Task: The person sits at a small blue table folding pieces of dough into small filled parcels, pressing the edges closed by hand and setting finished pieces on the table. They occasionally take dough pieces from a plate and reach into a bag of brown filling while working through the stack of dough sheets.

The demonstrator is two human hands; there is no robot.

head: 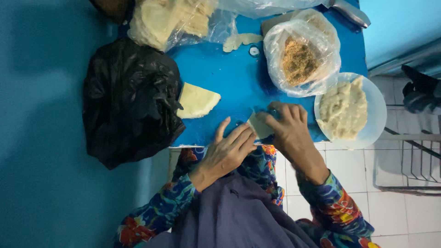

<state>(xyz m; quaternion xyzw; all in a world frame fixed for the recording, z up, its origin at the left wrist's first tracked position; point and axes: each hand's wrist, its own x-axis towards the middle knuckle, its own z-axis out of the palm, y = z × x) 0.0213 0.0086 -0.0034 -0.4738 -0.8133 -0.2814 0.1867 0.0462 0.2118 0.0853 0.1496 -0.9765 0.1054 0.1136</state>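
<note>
Your left hand (227, 151) lies palm down at the near edge of the blue table (220, 69), wrist bent back toward your body, fingers extended and close together, tips touching the edge of the small pale wrapper (258, 126). Your right hand (287, 128) comes in from the right, forearm angled down to the patterned sleeve (337, 209); fingers curl over the wrapper's far side with the thumb on top, pinching and pressing it against the table. The wrapper sits between both hands, at the table's near edge, partly covered by the right fingers.

Beside the right hand: a white plate (374, 108) of pale mash overhangs the table corner. Behind it, an open clear bag (275, 46) holds brown crumbly filling. A folded half-round wrapper (197, 101) rests left of centre, touching the black plastic bag (128, 101). A clear bag of stacked wrappers (161, 20) lies at the far edge.
</note>
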